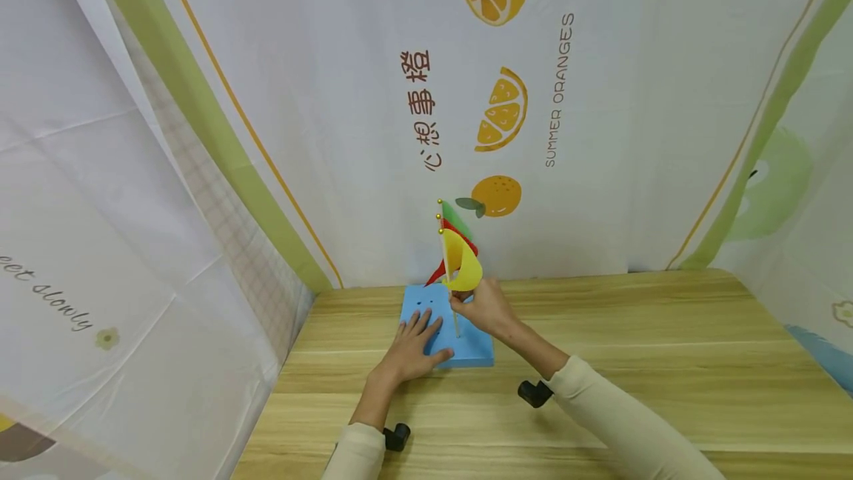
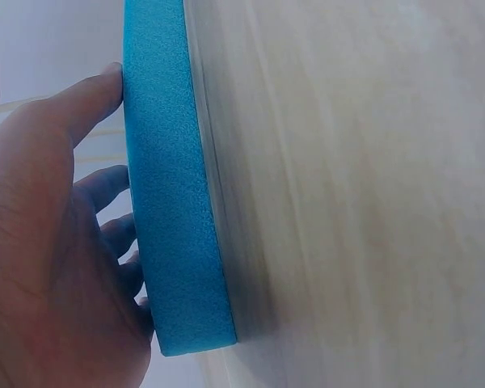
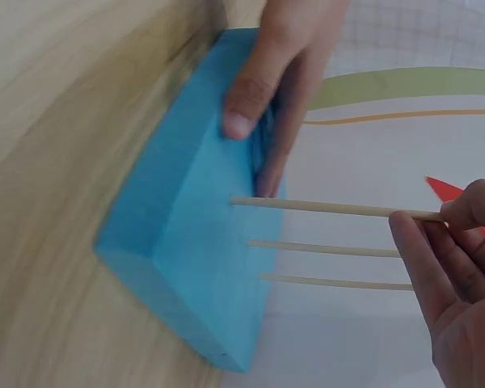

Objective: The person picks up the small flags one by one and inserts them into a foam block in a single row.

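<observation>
A blue foam block lies flat on the table. My left hand rests on its top with fingers spread, pressing it. My right hand pinches the thin wooden stick of a yellow flag between thumb and fingers. That stick's lower end meets the block's top; how deep it sits cannot be told. Two more sticks stand in the block behind it. A red flag and a green flag show behind the yellow one. Gold beads tip the poles.
Small dark holes mark the block's far left part. The wood-grain table extends on both sides. A white cloth printed with oranges hangs behind its far edge. Black wrist-worn pieces sit under both forearms.
</observation>
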The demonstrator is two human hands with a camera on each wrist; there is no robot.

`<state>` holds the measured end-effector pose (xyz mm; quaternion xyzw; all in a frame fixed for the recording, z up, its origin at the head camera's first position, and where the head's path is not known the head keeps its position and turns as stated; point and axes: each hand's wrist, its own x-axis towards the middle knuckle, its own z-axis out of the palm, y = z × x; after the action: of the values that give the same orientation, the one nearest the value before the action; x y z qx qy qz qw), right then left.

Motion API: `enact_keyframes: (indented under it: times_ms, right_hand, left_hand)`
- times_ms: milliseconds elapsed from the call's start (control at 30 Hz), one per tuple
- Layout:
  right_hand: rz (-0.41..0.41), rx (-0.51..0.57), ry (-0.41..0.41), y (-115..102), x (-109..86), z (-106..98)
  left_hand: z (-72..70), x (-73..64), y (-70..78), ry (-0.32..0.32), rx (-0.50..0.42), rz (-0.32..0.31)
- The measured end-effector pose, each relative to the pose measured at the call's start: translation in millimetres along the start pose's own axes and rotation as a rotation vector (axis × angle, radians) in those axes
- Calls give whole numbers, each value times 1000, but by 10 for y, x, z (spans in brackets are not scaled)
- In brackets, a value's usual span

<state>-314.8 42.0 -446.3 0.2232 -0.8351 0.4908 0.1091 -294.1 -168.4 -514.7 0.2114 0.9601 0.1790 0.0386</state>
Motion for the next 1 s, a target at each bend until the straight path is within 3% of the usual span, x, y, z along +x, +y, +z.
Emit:
enact_keyframes:
  times_ms: [733,1000]
  right_hand:
    - [-5,2,11,57,-51,30]
    - [-49,7,13,74,-54,23]
  left_hand:
    - [10,17,1,-7,8,-5]
    - [7,21,4,-9,10,-6]
